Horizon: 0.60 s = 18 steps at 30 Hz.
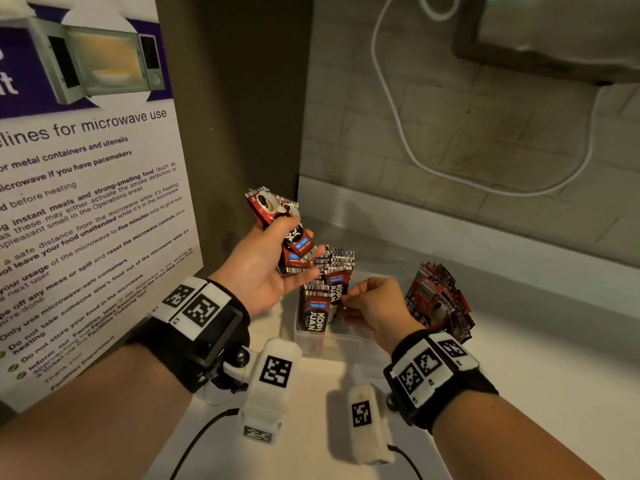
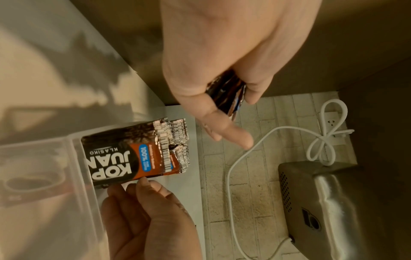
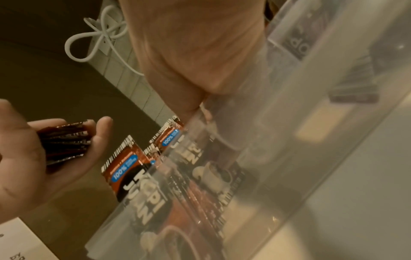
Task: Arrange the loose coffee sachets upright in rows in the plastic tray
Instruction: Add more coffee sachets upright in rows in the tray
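Observation:
A clear plastic tray (image 1: 313, 336) stands on the white counter by the corner. Several red-and-black coffee sachets (image 1: 320, 299) stand upright in a row at its left end, tops above the rim. My left hand (image 1: 298, 244) hovers just left of the tray and grips a bundle of loose sachets (image 1: 273, 209), thumb across them. My right hand (image 1: 346, 299) reaches in from the right and pinches the edge of the nearest upright sachet (image 2: 124, 154). The left wrist view shows the bundle (image 2: 229, 95) in my left hand (image 2: 235, 105). My right hand (image 3: 200, 103) has its fingertips hidden behind the tray wall (image 3: 244, 158).
A fanned heap of more sachets (image 1: 438, 299) lies to the right of my right hand. A microwave-rules poster (image 1: 86, 202) covers the left wall. A white cable (image 1: 398, 133) loops over the tiled back wall below a steel appliance (image 1: 554, 32).

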Each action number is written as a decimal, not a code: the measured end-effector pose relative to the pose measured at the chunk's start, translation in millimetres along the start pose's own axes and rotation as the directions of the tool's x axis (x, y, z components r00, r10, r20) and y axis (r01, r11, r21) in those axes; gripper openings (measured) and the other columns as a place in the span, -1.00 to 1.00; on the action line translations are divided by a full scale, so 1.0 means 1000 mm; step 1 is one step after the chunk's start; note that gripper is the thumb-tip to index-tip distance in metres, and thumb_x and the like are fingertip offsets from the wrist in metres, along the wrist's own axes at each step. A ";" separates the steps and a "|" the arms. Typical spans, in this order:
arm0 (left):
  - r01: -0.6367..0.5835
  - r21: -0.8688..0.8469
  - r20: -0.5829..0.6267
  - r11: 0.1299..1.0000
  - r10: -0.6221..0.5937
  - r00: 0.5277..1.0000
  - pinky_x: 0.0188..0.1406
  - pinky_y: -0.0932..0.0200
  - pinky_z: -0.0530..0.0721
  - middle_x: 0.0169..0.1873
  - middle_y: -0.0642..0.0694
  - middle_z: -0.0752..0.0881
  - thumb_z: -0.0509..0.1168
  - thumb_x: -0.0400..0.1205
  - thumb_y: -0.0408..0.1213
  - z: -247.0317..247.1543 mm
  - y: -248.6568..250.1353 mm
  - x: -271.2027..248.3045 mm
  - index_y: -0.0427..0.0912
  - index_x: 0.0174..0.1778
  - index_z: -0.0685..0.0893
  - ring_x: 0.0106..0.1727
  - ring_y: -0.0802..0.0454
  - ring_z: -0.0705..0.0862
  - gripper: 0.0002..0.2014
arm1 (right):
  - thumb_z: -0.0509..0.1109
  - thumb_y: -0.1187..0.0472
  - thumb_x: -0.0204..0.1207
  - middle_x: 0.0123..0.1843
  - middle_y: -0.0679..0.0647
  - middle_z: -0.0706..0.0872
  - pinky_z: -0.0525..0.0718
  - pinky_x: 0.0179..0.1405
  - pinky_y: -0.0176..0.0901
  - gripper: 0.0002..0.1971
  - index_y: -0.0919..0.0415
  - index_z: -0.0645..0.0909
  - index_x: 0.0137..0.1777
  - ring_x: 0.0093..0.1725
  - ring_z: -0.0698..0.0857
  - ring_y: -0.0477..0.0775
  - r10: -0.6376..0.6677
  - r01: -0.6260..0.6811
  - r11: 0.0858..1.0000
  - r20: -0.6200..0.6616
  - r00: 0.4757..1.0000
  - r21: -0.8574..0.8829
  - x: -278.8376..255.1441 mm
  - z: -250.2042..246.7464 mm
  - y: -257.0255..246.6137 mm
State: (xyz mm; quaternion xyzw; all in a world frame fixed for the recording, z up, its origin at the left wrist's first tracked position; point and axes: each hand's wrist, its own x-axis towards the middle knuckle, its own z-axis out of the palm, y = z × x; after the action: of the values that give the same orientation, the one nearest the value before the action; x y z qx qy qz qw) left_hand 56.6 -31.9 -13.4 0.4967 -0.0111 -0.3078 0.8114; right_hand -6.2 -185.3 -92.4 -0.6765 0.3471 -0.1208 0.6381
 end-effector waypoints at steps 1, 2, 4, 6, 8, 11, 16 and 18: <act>0.000 0.000 -0.001 1.000 0.000 1.000 -0.63 0.20 0.68 -0.13 -0.09 0.78 0.33 0.66 -0.16 0.000 -0.001 0.000 -0.02 0.03 0.60 -0.04 -0.09 0.81 -0.91 | 0.37 0.59 0.46 -0.26 0.28 0.69 0.70 -0.49 -0.11 -0.74 0.27 0.48 -0.31 -0.34 0.72 0.18 0.002 -0.002 1.000 -0.007 1.000 -0.009 0.001 0.000 0.001; 0.000 0.003 -0.003 1.000 0.000 1.000 -0.63 0.19 0.68 -0.14 -0.10 0.78 0.34 0.65 -0.17 0.000 -0.001 0.000 -0.04 0.02 0.60 -0.06 -0.08 0.81 -0.91 | 0.38 0.59 0.45 -0.25 0.30 0.70 0.73 -0.42 -0.05 -0.74 0.26 0.48 -0.31 -0.32 0.73 0.22 0.004 -0.005 1.000 -0.017 1.000 -0.017 0.002 0.000 0.002; -0.006 0.013 -0.008 1.000 0.006 1.000 -0.62 0.19 0.69 -0.13 -0.11 0.78 0.36 0.64 -0.19 0.000 -0.002 0.001 -0.08 0.02 0.61 -0.11 -0.08 0.81 -0.90 | 0.42 0.59 0.40 -0.22 0.34 0.71 0.76 -0.29 0.06 -0.73 0.25 0.47 -0.30 -0.24 0.76 0.29 0.009 -0.011 0.999 -0.044 0.999 -0.042 0.003 0.001 0.003; -0.011 0.016 -0.017 1.000 0.011 1.000 -0.60 0.19 0.69 -0.11 -0.12 0.78 0.37 0.63 -0.20 0.000 -0.002 0.002 -0.10 0.02 0.62 -0.14 -0.08 0.81 -0.89 | 0.48 0.60 0.31 -0.21 0.33 0.71 0.78 -0.23 0.15 -0.67 0.21 0.44 -0.28 -0.25 0.75 0.30 0.007 -0.012 0.996 -0.065 0.998 -0.085 0.003 0.000 0.004; -0.010 0.008 -0.025 1.000 0.010 1.000 -0.59 0.19 0.70 -0.12 -0.13 0.78 0.39 0.62 -0.21 0.000 -0.002 0.003 -0.12 0.02 0.63 -0.15 -0.09 0.81 -0.87 | 0.54 0.59 0.23 -0.20 0.29 0.71 0.79 -0.24 0.16 -0.60 0.18 0.40 -0.25 -0.30 0.73 0.26 0.009 -0.016 0.989 -0.052 0.999 -0.145 0.002 0.001 0.003; 0.009 -0.011 -0.029 1.000 -0.009 1.000 -0.57 0.18 0.71 -0.13 -0.15 0.79 0.39 0.61 -0.21 0.002 -0.002 0.004 -0.15 0.04 0.63 -0.11 -0.11 0.82 -0.84 | 0.61 0.52 0.15 -0.15 0.28 0.73 0.75 -0.35 0.01 -0.52 0.14 0.37 -0.22 -0.32 0.71 0.21 0.009 -0.018 0.978 -0.044 0.999 -0.209 0.001 0.004 0.003; 0.006 0.039 0.012 0.999 -0.007 1.000 -0.62 0.24 0.69 -0.17 -0.15 0.80 0.33 0.65 -0.26 0.003 0.001 0.001 -0.16 0.06 0.63 -0.18 -0.06 0.80 -0.88 | 0.46 0.45 0.39 -0.12 0.19 0.66 0.67 -0.25 0.02 -0.72 0.11 0.44 -0.21 -0.24 0.64 0.16 -0.217 0.210 0.976 -0.243 0.945 -0.055 -0.007 -0.009 -0.010; -0.019 0.145 0.013 0.989 0.017 1.000 -0.71 0.32 0.60 -0.22 -0.12 0.78 0.40 0.59 -0.28 0.003 -0.001 0.000 -0.14 0.06 0.65 -0.35 0.05 0.76 -0.85 | 0.39 0.38 0.49 -0.26 0.06 0.61 0.60 -0.33 -0.10 -0.83 0.14 0.50 -0.24 -0.30 0.58 0.06 -0.322 0.336 0.941 -0.220 0.921 0.029 -0.021 -0.018 -0.028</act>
State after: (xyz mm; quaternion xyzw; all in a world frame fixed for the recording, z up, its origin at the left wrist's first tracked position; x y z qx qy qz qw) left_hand 54.8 -34.5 -12.5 0.5524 -0.0427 -0.3019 0.7758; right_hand -23.1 -187.9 -57.4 -0.6868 0.2903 -0.3092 0.5903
